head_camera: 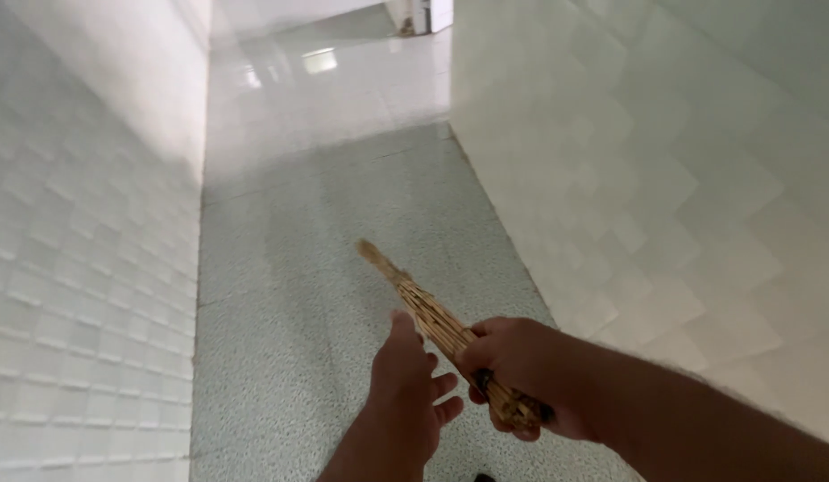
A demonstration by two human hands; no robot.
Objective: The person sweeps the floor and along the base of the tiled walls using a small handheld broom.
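My right hand (522, 370) is closed around the bound end of a bundle of thin pale sticks, a stick broom (414, 303). The bundle points up and to the left, away from me, over a speckled grey floor (325, 268). My left hand (406, 379) is just beside the sticks, fingers apart, its fingertips close to the bundle near my right hand. Whether it touches the sticks I cannot tell.
A white tiled wall (84, 268) rises on the left and another white tiled wall (664, 178) on the right, forming a narrow passage. Farther ahead lies a glossy white tiled floor (334, 80) with light reflections.
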